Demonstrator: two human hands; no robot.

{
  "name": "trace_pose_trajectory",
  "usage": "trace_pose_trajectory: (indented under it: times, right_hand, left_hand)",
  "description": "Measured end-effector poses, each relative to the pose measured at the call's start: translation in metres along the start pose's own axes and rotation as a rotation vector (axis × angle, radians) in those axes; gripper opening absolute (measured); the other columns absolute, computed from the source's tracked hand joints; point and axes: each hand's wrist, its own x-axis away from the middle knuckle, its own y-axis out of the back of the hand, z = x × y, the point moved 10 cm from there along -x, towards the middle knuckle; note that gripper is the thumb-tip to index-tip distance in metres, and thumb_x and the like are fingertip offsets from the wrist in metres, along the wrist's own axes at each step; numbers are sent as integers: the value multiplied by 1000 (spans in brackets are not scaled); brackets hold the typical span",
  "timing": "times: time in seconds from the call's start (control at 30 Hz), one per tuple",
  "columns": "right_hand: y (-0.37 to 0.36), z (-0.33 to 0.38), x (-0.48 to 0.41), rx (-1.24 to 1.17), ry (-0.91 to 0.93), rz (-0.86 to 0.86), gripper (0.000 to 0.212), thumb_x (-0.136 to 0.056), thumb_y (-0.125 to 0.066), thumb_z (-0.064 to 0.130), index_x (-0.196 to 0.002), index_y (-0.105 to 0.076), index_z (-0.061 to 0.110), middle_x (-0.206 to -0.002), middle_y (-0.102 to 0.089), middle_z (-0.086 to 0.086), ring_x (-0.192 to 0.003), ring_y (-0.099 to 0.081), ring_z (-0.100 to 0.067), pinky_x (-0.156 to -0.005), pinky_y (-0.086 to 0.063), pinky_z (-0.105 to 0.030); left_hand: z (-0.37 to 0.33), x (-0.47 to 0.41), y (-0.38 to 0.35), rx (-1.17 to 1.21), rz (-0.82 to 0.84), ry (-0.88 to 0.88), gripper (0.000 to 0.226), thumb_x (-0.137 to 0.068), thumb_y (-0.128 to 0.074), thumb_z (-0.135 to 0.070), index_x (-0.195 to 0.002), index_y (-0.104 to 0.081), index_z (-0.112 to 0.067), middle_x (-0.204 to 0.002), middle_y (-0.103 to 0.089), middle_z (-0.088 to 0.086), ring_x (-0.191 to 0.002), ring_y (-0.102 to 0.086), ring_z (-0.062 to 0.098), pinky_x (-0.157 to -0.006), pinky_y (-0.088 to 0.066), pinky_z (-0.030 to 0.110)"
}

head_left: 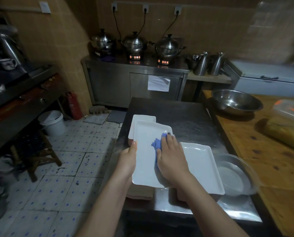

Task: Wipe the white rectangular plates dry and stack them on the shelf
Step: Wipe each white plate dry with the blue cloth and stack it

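Head view shows the right hand (171, 156) pressing flat-fingered on a blue cloth (157, 144) atop the white plate (147, 161), long axis running 12 to 6 o'clock, the left hand (128, 158) gripping its 9 o'clock edge above the worktop (185, 117).

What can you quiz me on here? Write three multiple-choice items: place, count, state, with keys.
1. Where is the blue cloth? A on the floor; B on the held plate, under the right hand; C in a bowl.
2. How many lidded pots stand on the back counter? A one; B three; C five.
3. What is the left hand doing? A gripping the held plate's edge; B hanging idle; C lifting a kettle.
Answers: 1 B, the right hand presses it there; 2 B, three stand in a row; 3 A, its thumb lies over the rim.
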Motion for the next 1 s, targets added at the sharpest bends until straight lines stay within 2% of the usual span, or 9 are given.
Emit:
trace_pose_trajectory:
  times: [0.07, 0.13, 0.27, 0.37, 0.5, 0.63, 0.77, 0.93, 1.0]
  right_hand:
    - [8, -2, -15, -31, -57, -32, 54, -102, -17, 30, -151, -9, 10, -160, -2, -4, -146, 1, -20, -118, 1, -36]
    - [13, 1, -23, -46, -86, -43, 54, -102, -17, 30, -151, -8, 10, -160, -1, -5, -147, 2, -21, -117, 5, -36]
    - [12, 31, -15, -174, 12, -9, 56, -102, -22, 25, -151, -3, 6, -159, 6, -7, -146, 8, -23, -117, 6, -36]
    - [5, 59, 9, -259, 132, 73, 59, -100, -27, 22, -151, -1, 6, -159, 8, -7, -146, 12, -22, -119, 2, -38]
    - [-6, 69, 36, -233, 231, 160, 55, -102, -22, 25, -152, 0, 15, -159, 12, -2, -145, 13, -15, -116, 6, -34]
    - [-12, 31, 36, -63, 152, 174, 55, -102, -18, 33, -151, 4, 20, -159, 15, -1, -146, 12, -18, -116, 5, -37]
    - [-8, -8, 30, 30, 18, 101, 55, -102, -15, 35, -151, 5, 22, -159, 15, -1, -145, 13, -22, -116, 5, -37]
    - [-19, 6, 36, -152, 52, 95, 59, -102, -21, 27, -150, 12, 14, -157, 19, -3, -145, 13, -20, -119, 0, -36]
    - [-21, 24, 36, -250, 112, 111, 61, -101, -23, 23, -149, 15, 12, -157, 20, -3, -145, 15, -17, -119, 0, -35]
  left_hand:
    - [2, 1, -8, 24, 25, 7, 35, -98, -40, -37, -83, -63, -15, -72, -68, -1, -63, -65, 15, -48, -49, 22]
    - [3, 2, -12, 49, 30, 10, 35, -98, -39, -37, -93, -63, -11, -78, -68, 3, -67, -64, 18, -54, -49, 24]
    - [-1, 0, -18, 44, 29, -29, 32, -99, -37, -36, -103, -62, -16, -87, -68, 3, -77, -65, 19, -59, -51, 24]
    - [-2, -1, -21, 83, 24, 7, 35, -99, -38, -35, -97, -65, -13, -85, -68, 3, -75, -64, 14, -57, -51, 18]
    - [-7, -11, -11, 112, -2, 25, 39, -99, -39, -35, -85, -65, -9, -82, -68, 7, -72, -64, 18, -65, -51, 26]
    - [-9, -15, -1, 64, -63, -11, 37, -98, -41, -36, -84, -63, -11, -76, -67, 6, -63, -63, 20, -53, -49, 26]
    - [-8, -14, -3, 60, -43, -15, 37, -97, -41, -40, -76, -63, -20, -68, -68, -4, -55, -65, 12, -42, -46, 19]
    - [-10, -13, -10, 62, -33, -29, 32, -96, -42, -41, -79, -64, -24, -75, -69, -5, -69, -66, 14, -55, -49, 25]
    - [-11, -11, -17, 31, -14, -35, 32, -97, -42, -39, -88, -66, -20, -81, -69, -4, -73, -66, 14, -61, -52, 27]
